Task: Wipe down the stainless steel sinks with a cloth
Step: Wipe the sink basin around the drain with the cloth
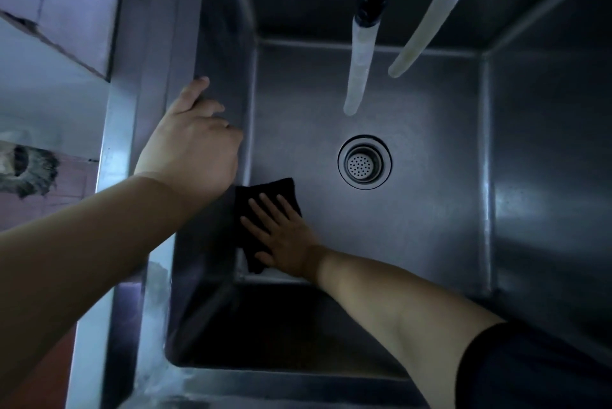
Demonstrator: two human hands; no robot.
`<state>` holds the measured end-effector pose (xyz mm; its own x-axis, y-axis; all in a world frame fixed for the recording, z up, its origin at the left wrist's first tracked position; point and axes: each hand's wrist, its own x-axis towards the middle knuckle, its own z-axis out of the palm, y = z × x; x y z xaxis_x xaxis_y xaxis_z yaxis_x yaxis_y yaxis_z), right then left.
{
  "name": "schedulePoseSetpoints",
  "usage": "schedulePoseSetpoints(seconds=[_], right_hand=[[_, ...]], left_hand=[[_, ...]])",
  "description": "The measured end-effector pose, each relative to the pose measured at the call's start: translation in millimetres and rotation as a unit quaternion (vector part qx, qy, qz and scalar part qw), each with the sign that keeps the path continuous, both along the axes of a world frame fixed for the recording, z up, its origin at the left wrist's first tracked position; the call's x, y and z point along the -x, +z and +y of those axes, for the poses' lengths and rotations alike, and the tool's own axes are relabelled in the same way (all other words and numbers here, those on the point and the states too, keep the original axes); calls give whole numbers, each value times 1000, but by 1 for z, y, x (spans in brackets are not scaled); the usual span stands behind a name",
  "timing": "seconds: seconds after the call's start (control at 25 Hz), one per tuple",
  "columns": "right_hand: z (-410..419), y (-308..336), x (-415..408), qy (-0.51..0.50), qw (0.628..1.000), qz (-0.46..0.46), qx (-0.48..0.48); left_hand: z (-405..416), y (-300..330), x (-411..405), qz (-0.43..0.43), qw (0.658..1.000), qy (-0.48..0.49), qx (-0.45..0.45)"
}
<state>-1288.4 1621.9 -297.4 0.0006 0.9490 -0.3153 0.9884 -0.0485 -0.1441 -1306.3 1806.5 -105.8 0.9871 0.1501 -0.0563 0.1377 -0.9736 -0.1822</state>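
In the steel sink [430,243], a black cloth [261,210] was pressed flat.
The sink's left rim was gripped by the left hand [195,144], fingers curled; the cloth, near-left of the drain [364,162], was held down by the right hand [281,233], fingers straight.

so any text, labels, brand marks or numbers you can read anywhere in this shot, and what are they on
None: no readable word, number, brand or sign shows in this view.
sink: bare steel walls, no stamp or label visible.
drain strainer: only holes, no marking.
black cloth under the right hand: no tag visible.
two hoses hanging above: no print visible.
left hand grips the sink's left rim, which shows no writing.
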Motion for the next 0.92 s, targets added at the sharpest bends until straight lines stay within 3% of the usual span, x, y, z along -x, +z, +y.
schedulePoseSetpoints(seconds=[0.24, 0.36, 0.44, 0.56, 0.68, 0.8, 0.92], right_hand=[[-45, -2, -31, 159, 986, 35, -31], [-67, -4, -65, 179, 983, 1, -35], [-86, -2, -88, 127, 991, -29, -20], [-114, 4, -112, -44, 998, -45, -8], [-136, 12, -117, -225, 973, -42, 26], [-137, 18, -99, -445, 894, -25, 47], [-116, 25, -85, -698, 710, 46, 83]], left_hand=[[-2, 1, -1, 22, 1000, 5, -14], [-1, 1, -2, 17, 1000, 4, -25], [-2, 1, -2, 19, 999, 1, -28], [-1, 1, -2, 20, 999, 4, -28], [-2, 2, -3, 28, 999, 6, -31], [-3, 3, -3, 34, 999, 3, -28], [-3, 4, -4, 26, 999, -2, -27]])
